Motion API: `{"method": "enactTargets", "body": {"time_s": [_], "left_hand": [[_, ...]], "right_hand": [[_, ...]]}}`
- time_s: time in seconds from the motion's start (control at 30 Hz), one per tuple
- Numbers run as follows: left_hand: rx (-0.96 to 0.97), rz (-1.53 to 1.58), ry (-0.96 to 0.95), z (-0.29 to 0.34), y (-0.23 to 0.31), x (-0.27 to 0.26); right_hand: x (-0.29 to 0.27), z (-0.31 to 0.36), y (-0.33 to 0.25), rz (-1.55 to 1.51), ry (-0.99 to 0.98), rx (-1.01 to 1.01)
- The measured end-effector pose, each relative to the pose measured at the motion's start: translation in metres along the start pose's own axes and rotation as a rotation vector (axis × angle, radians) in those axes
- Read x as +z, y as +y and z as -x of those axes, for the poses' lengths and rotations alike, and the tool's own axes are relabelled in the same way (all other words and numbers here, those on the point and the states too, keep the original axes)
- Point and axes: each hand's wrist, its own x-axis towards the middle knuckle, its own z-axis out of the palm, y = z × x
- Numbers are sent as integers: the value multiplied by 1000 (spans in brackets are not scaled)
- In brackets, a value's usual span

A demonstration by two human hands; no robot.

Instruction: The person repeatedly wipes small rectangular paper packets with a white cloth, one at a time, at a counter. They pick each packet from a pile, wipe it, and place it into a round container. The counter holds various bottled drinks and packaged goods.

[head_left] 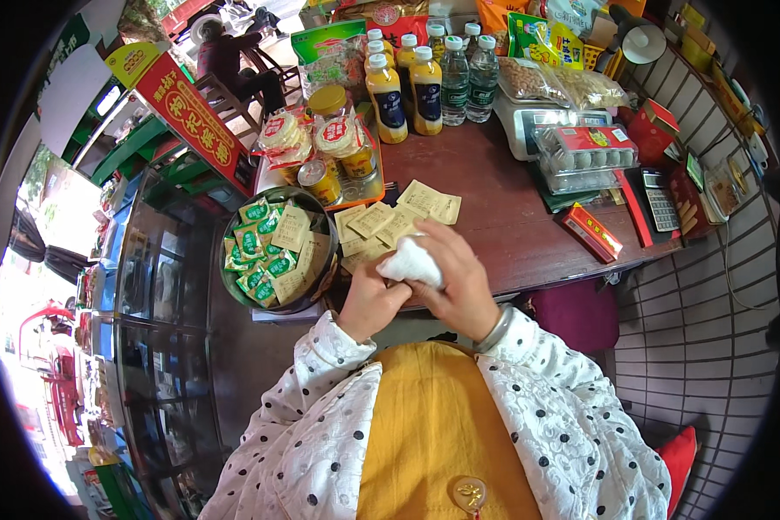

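In front of my chest, at the near edge of the dark red table (511,230), both my hands are closed around a crumpled white cloth (413,263), possibly a tissue. My left hand (373,303) pinches its lower left side. Over the right side curl the fingers of my right hand (459,282), which wears a bracelet. Whether anything is inside the folds is hidden. Just beyond my hands lie several flat beige sachets (374,219). A round dark bowl (328,276) to the left holds green packets (250,243) and more beige sachets.
Behind the bowl, a tray (375,185) carries jars and wrapped packs. Bottles of yellow drink (426,91) and water (483,80) stand farther back. On the right are a scale (516,130), egg cartons (588,149), a red-yellow box (592,232) and a calculator (660,208).
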Motion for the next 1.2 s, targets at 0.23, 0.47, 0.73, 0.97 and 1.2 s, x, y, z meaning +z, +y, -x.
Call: {"method": "enactTargets", "body": {"time_s": [0.23,0.47,0.73,0.97,1.2], "left_hand": [[138,-103,-39,-8,5,5],[-235,26,64,-3,11,-3],[-200,123,141,-5,7,-5],[-227,132,-27,-4,13,-4],[-118,192,-32,-1,5,-10]], "right_hand": [[2,3,5,-130,-10,128],[-16,-1,12,-776,179,679],[-11,9,8,-1061,142,928],[-16,6,13,-1067,263,1023],[-19,4,19,-1068,388,1004]]}}
